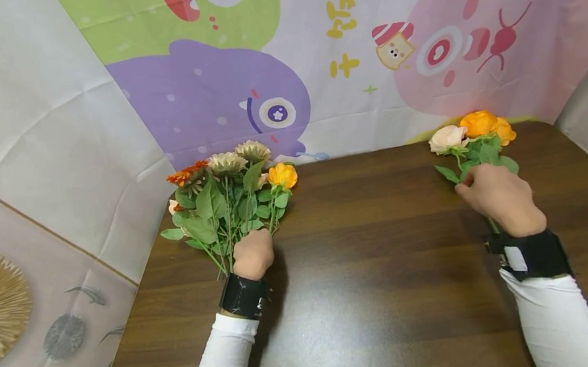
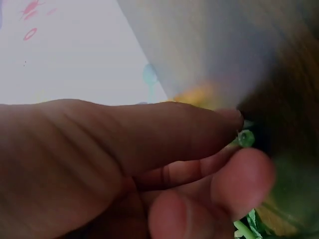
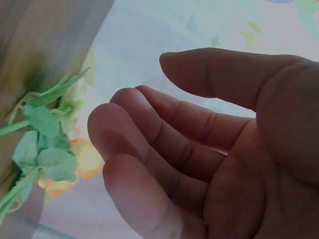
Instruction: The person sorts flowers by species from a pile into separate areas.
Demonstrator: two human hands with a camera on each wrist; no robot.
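My left hand [image 1: 254,254] is at the lower right of a flower bunch on the table's left. In the left wrist view its thumb and fingertips pinch a green stem [image 2: 245,138], cut end showing. That stem leads up to a yellow-orange flower [image 1: 282,176] at the bunch's right side. The bunch also has pale green-cream blooms [image 1: 227,163], a rust-orange bloom [image 1: 188,174] and many leaves. My right hand [image 1: 502,198] hovers over the stems of a cream rose [image 1: 447,138] and orange flowers [image 1: 479,123]. Its fingers are loosely bent, with nothing in them in the right wrist view.
The brown wooden table [image 1: 360,247] lies between the two groups of flowers. A cartoon-printed cloth [image 1: 350,105] hangs along its back edge. White cloth [image 1: 52,92] and a patterned panel [image 1: 50,280] stand on the left.
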